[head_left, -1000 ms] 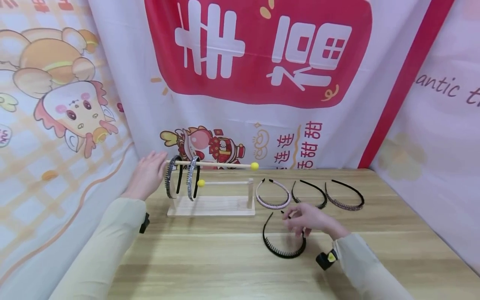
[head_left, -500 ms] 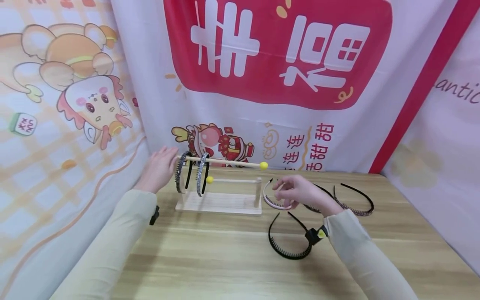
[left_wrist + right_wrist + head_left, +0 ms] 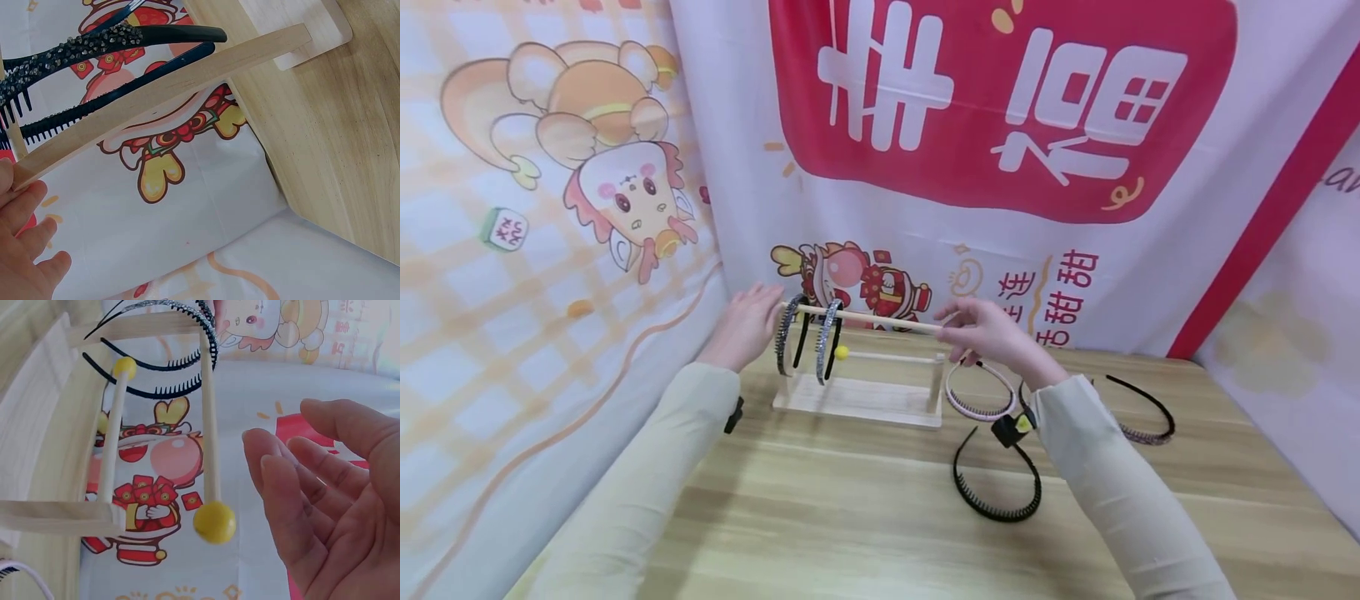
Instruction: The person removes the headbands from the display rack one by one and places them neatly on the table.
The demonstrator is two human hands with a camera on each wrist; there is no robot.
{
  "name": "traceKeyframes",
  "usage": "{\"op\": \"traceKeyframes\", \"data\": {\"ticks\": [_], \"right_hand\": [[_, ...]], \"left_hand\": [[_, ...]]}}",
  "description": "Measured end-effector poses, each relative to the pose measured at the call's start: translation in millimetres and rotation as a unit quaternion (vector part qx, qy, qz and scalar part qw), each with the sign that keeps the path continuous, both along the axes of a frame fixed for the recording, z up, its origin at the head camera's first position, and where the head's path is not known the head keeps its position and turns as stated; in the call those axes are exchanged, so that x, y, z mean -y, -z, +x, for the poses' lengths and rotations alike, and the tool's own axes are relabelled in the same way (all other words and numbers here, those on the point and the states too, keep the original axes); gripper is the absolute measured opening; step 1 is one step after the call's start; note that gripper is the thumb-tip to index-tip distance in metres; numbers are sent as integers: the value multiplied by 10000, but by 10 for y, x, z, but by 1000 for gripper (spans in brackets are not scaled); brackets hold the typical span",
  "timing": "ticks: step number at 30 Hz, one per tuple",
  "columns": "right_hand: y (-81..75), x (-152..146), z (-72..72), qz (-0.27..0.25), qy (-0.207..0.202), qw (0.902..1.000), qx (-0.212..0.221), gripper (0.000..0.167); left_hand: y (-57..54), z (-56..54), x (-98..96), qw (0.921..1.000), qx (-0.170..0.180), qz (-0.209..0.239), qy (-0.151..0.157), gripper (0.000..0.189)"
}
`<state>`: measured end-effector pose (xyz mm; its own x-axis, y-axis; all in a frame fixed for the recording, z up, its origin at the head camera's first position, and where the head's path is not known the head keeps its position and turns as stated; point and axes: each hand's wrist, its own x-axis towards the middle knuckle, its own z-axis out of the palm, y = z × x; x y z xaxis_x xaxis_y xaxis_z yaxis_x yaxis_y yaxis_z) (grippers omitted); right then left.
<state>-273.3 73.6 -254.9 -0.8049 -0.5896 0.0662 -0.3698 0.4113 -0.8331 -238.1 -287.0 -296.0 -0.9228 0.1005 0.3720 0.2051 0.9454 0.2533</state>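
Note:
A wooden headband stand (image 3: 865,402) has an upper rod and a lower rod, each with a yellow ball at its end. On the upper rod hang a dark beaded headband (image 3: 784,342) and a silver glittery headband (image 3: 824,346), near its left end. My left hand (image 3: 745,327) holds the top of the left upright, thumb and finger at its end in the left wrist view. My right hand (image 3: 988,333) is beside the upper rod's right end. In the right wrist view its fingers are spread, apart from the yellow ball (image 3: 214,522), with nothing between them.
Right of the stand lies a pink headband (image 3: 981,413). A black toothed headband (image 3: 1000,513) lies closer to me. Farther right is a brownish headband (image 3: 1150,437), and another is mostly hidden by my right forearm. Printed cloth walls (image 3: 745,200) border the wooden table (image 3: 820,500).
My right hand has risen from above the black headband, passing over the pink one, to the upper rod's ball end. My left hand stays at the upright. The head view has swung left.

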Motion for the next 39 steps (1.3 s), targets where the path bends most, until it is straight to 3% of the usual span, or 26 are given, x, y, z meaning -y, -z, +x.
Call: {"op": "traceKeyframes", "data": {"ticks": [9, 16, 39], "right_hand": [[-161, 254, -37, -53, 73, 10000, -21, 36], [-241, 437, -88, -153, 62, 9998, -141, 40], [-20, 1180, -42, -92, -49, 9997, 207, 57]], "left_hand": [[8, 11, 24, 9999, -100, -65, -30, 44], [-36, -46, 24, 9998, -153, -76, -55, 43], [9, 19, -11, 9999, -147, -63, -29, 43]]}}
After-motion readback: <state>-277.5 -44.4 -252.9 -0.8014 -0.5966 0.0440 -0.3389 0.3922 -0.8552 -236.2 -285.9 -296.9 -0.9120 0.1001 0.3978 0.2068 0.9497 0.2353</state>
